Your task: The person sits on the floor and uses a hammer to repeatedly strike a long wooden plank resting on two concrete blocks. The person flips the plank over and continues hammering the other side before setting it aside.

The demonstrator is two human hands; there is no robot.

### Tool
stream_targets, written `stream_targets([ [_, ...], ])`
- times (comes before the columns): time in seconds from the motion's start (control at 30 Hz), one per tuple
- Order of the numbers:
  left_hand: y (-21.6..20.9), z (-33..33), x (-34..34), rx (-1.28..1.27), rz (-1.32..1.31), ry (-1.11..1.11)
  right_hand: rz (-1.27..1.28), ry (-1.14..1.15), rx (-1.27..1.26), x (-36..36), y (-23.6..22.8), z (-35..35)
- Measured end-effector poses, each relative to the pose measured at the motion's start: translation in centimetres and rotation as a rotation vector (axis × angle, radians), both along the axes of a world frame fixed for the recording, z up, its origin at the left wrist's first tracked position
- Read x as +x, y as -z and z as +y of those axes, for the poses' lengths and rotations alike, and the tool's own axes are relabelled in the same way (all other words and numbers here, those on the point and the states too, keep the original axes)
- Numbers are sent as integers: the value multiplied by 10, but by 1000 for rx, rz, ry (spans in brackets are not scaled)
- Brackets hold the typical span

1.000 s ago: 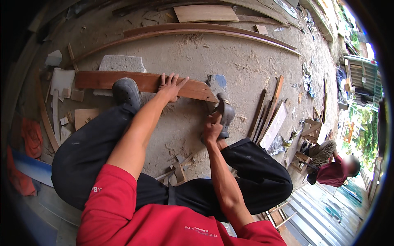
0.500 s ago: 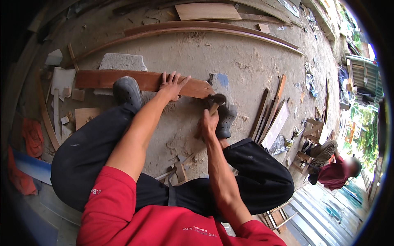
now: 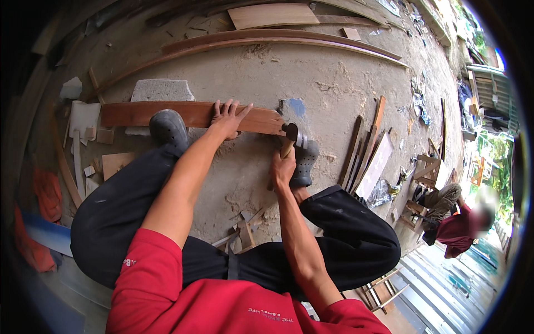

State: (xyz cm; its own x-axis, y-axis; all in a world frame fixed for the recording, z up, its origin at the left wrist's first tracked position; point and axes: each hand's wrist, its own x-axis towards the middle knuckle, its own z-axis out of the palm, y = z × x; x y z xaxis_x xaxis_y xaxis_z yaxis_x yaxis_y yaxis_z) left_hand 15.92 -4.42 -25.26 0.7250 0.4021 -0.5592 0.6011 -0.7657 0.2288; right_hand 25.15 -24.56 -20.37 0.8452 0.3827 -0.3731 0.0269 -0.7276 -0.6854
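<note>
The long reddish-brown wooden board [image 3: 192, 114] lay across a rough grey block [image 3: 161, 89], under the spread-fingered left hand [image 3: 226, 120]. The right hand [image 3: 283, 169] gripped a dark-headed, wooden-handled hammer [image 3: 287, 147], its head nearer the board's right end than a second earlier.

Far floor: Long reddish-brown planks [image 3: 267, 33] stretch across the dusty floor [image 3: 339, 69], with a flat wood panel [image 3: 272, 15] and a small wood square [image 3: 351, 34] lying beyond them.
Right-hand stack: Narrow wood strips [image 3: 378, 114] lie side by side next to a pale board [image 3: 375, 164], near crumpled clear plastic [image 3: 381, 195].
Second person: A co-worker [image 3: 453, 231] in a dark red top, knees bent, appears beside wooden frames [image 3: 427, 170].
Right edge: Ribbed metal sheets [image 3: 436, 275] gleam below sunlit greenery [image 3: 500, 189].
Left edge: Orange cloth [image 3: 47, 195] lies crumpled by a blue-and-white panel [image 3: 47, 234].
Foreground: Wood offcuts [image 3: 245, 234] sit in a loose heap.
</note>
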Motion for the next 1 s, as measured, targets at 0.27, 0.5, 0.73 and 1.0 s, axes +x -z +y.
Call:
stream_targets([
  [0.27, 30, -10, -12, 332, -171, 35, 98, 43, -9, 14, -33, -13],
  [0.5, -17, -11, 13, 217, 22, 48, 117, 131, 166, 70, -36, -47],
  [0.73, -20, 43, -3, 161, -255, 246, 106, 183, 253, 84, -89, -45],
  [1.0, -98, 45, -5, 198, -355, 290, 90, 346, 541, 44, -73, -27],
])
